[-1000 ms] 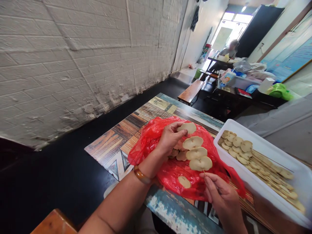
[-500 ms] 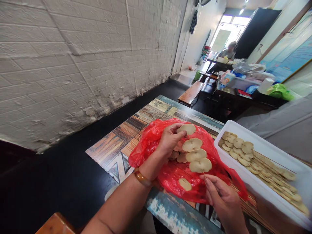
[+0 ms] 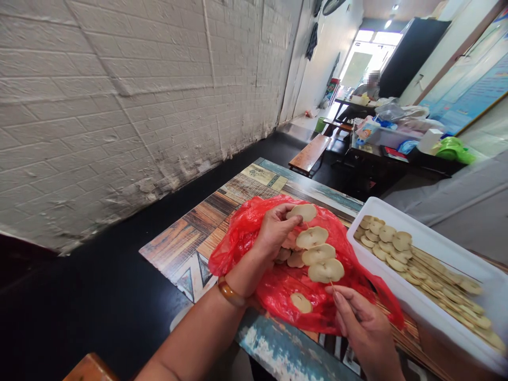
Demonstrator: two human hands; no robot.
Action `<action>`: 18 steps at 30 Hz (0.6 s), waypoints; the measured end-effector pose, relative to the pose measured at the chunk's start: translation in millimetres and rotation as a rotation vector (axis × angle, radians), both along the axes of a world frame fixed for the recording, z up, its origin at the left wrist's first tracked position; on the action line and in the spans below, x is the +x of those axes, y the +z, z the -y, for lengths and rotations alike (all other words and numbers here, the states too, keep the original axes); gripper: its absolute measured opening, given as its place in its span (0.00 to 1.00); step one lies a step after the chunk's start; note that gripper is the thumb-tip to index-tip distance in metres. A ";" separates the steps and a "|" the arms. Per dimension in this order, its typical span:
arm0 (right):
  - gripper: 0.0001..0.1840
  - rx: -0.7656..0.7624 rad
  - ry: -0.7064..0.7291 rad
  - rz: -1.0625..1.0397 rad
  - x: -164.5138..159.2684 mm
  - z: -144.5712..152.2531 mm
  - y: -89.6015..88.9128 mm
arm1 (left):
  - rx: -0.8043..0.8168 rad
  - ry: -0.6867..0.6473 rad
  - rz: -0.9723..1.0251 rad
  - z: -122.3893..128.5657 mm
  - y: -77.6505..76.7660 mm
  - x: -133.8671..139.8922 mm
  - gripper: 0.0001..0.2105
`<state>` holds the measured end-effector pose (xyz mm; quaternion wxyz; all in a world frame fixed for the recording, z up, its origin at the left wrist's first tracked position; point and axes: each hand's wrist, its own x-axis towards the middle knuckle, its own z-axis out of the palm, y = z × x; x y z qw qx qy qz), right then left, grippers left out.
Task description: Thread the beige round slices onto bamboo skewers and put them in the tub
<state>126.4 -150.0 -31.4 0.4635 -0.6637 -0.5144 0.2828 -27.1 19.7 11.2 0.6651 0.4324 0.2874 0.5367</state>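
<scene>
Between thumb and fingers, my left hand (image 3: 273, 230) pinches a pale round slice (image 3: 305, 212), possibly potato, at the far end of a thin wooden skewer (image 3: 332, 286). Closed round the skewer's near end is my right hand (image 3: 367, 325). Several pale slices (image 3: 326, 270) are threaded in a row between the hands. Under them a red plastic bag (image 3: 242, 233) lies spread open. More slices (image 3: 296, 259) sit in it, partly hidden by my left hand, and a single loose slice (image 3: 300, 302) rests near its front edge.
To the right, a white plastic tub (image 3: 440, 246) holds several loaded skewers (image 3: 400, 242). Bare skewers (image 3: 413, 346) lie on the patterned table (image 3: 214, 209) beside it. Beyond are a wooden bench (image 3: 310, 153), a cluttered dark table (image 3: 367, 152) and a seated person (image 3: 363, 92).
The camera view has shifted slightly. Both hands keep their grip, and the skewer with its slices stays in nearly the same place.
</scene>
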 end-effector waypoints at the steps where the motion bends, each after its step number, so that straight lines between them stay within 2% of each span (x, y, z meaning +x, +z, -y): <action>1: 0.18 -0.029 0.019 -0.028 0.9 -0.2 -1.0 | 0.003 -0.003 -0.001 0.1 -0.3 0.0 0.09; 4: 0.19 -0.099 0.046 -0.093 4.1 -0.2 -4.0 | 0.013 -0.005 -0.014 0.7 -0.1 0.4 0.09; 7: 0.18 -0.117 0.042 -0.053 5.0 -0.6 -4.1 | 0.022 0.011 -0.045 1.8 1.8 1.3 0.08; 15: 0.16 -0.050 0.022 0.091 4.4 -2.4 1.1 | 0.203 0.101 -0.273 5.0 3.9 3.4 0.05; 18: 0.16 -0.051 0.026 0.075 4.7 -1.7 -1.8 | 0.206 0.095 -0.286 5.8 2.6 4.6 0.04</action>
